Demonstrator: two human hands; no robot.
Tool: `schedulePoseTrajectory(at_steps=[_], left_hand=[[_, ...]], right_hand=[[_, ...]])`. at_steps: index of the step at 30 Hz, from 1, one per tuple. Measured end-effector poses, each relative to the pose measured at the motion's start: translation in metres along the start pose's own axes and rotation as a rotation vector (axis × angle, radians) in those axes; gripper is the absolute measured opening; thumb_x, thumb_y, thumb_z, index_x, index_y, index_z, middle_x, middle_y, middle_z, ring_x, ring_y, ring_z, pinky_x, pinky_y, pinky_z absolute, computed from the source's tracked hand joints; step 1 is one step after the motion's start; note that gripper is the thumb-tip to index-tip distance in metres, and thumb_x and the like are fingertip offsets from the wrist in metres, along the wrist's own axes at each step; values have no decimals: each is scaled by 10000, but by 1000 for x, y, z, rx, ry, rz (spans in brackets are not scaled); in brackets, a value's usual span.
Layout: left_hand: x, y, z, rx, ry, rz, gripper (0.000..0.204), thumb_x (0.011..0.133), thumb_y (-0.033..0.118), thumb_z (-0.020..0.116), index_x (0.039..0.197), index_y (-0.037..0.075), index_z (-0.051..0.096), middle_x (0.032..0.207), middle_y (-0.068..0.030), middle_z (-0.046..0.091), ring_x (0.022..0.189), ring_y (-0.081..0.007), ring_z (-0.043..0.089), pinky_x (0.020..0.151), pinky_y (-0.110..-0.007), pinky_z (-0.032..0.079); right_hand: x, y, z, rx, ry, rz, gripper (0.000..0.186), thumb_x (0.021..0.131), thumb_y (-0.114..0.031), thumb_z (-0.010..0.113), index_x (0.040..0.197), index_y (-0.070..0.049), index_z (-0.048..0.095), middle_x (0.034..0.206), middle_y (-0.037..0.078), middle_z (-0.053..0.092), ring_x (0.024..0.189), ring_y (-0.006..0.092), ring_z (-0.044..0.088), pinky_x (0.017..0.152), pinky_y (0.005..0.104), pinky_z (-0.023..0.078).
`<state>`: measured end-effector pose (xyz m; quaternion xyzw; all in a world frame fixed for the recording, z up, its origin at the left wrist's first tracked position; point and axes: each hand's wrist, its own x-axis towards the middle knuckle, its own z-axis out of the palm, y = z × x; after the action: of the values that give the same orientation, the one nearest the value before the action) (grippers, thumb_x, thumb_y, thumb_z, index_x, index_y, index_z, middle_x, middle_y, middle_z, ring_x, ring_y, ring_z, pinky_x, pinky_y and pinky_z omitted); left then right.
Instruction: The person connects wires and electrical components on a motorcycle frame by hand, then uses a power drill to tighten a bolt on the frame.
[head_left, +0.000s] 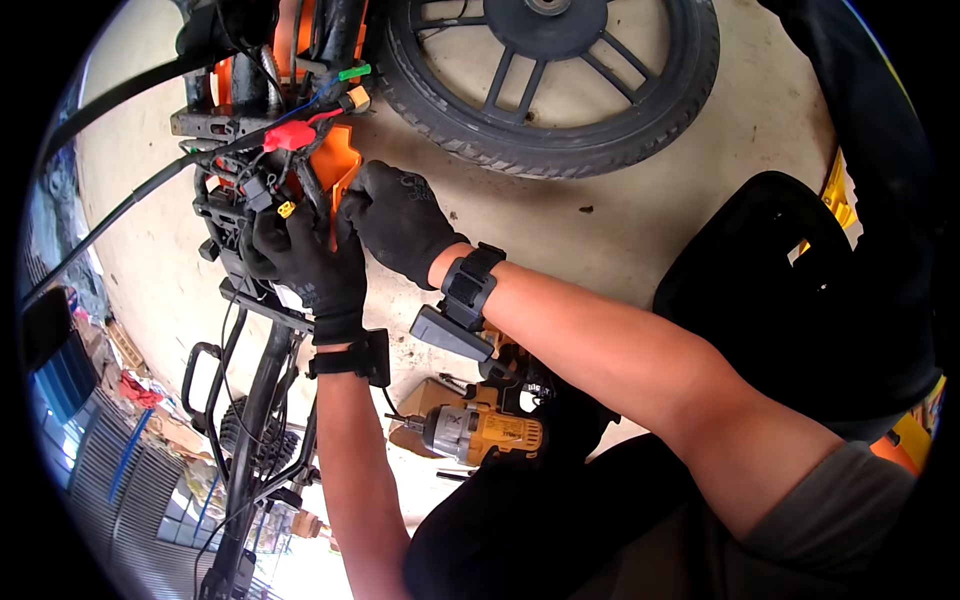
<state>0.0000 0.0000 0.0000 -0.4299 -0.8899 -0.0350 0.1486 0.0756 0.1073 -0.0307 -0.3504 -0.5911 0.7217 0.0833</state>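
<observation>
In front of me is a black motorbike frame (262, 400) with bundled wires and connectors. My right hand (408, 222), in a black work glove, is closed at the edge of an orange plastic panel (336, 155). Beside it, my gloved left hand (312, 262) has its fingers curled among the wires. What those fingers hold is hidden. A small yellow connector (287, 209) shows at the left fingertips. Just above the hands lies a red connector cover (288, 136), near an orange-yellow plug (357, 98) and a green connector (354, 72).
A loose black spoked wheel with tyre (550, 160) lies on the pale floor beyond my hands. A yellow cordless impact wrench (490, 432) rests below my right forearm. At right is a black seat-like object (750, 270). A black cable (130, 200) crosses the left side.
</observation>
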Motion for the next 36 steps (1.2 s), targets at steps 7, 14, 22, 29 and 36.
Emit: schedulePoseTrajectory(at_steps=[7, 14, 22, 29, 36], left_hand=[[-1, 0, 1, -27, 11, -14, 370, 765, 324, 777, 1050, 130, 641, 1287, -168, 456, 1244, -425, 301, 1010, -563, 249], [-4, -4, 2, -24, -5, -20, 376, 762, 327, 776, 1048, 131, 631, 1265, -176, 450, 1230, -432, 303, 1001, -574, 263], [-3, -2, -1, 14, -15, -1, 378, 754, 304, 778, 1056, 136, 626, 1254, -179, 441, 1224, -434, 308, 991, -582, 276], [0, 1, -2, 1, 10, 9, 386, 754, 325, 771, 1057, 131, 631, 1246, -177, 451, 1225, -434, 308, 993, -577, 279], [-3, -4, -3, 39, -10, 17, 392, 755, 331, 771, 1056, 122, 631, 1249, -177, 456, 1227, -430, 308, 1006, -566, 275]], right_hand=[[5, 10, -2, -110, -41, -208, 98, 901, -73, 511, 905, 14, 557, 827, 205, 668, 771, 368, 652, 676, 415, 507], [-3, 1, -5, -28, -10, 17, 245, 904, -222, 605, 928, 21, 594, 809, 202, 662, 780, 356, 647, 708, 416, 501], [-1, 5, -1, -15, -3, -2, 240, 891, -216, 611, 927, 21, 595, 806, 190, 656, 772, 326, 649, 718, 398, 502], [-3, 5, 1, 34, 64, -35, 217, 882, -195, 618, 936, 14, 599, 844, 186, 664, 790, 310, 653, 734, 395, 508], [-1, 0, -7, -1, -20, -66, 188, 858, -166, 615, 922, 8, 586, 846, 205, 663, 835, 375, 644, 746, 450, 499]])
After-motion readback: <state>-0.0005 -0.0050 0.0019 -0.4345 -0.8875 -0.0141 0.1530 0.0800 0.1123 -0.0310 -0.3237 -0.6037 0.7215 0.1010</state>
